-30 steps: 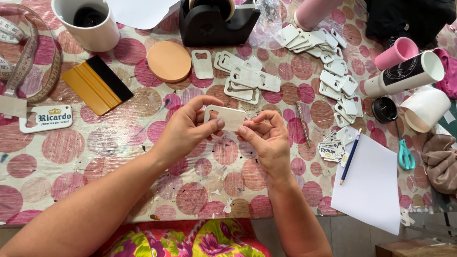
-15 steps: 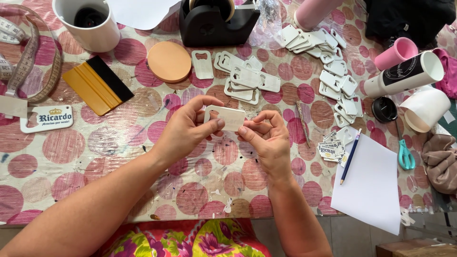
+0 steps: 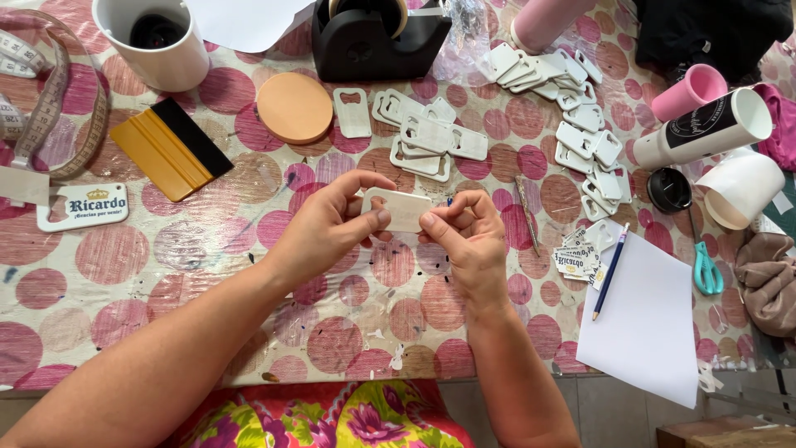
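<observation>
Both of my hands hold one small white rectangular tag (image 3: 401, 209) just above the spotted tablecloth (image 3: 166, 274). My left hand (image 3: 332, 222) pinches its left end between thumb and fingers. My right hand (image 3: 464, 236) grips its right end, fingers curled over the edge. More blank white tags (image 3: 427, 137) lie in a loose pile just beyond my hands, and another spread of white tags (image 3: 572, 91) runs toward the right.
A black tape dispenser (image 3: 377, 37), white mug (image 3: 153, 37), round orange coaster (image 3: 294, 108), yellow and black squeegee (image 3: 170, 149), a printed tag (image 3: 83, 207) and measuring tape (image 3: 50, 91) lie left and back. Right: paper sheet (image 3: 647, 323), pencil (image 3: 609, 270), scissors (image 3: 705, 270), cups (image 3: 709, 124), small stickers (image 3: 576, 259).
</observation>
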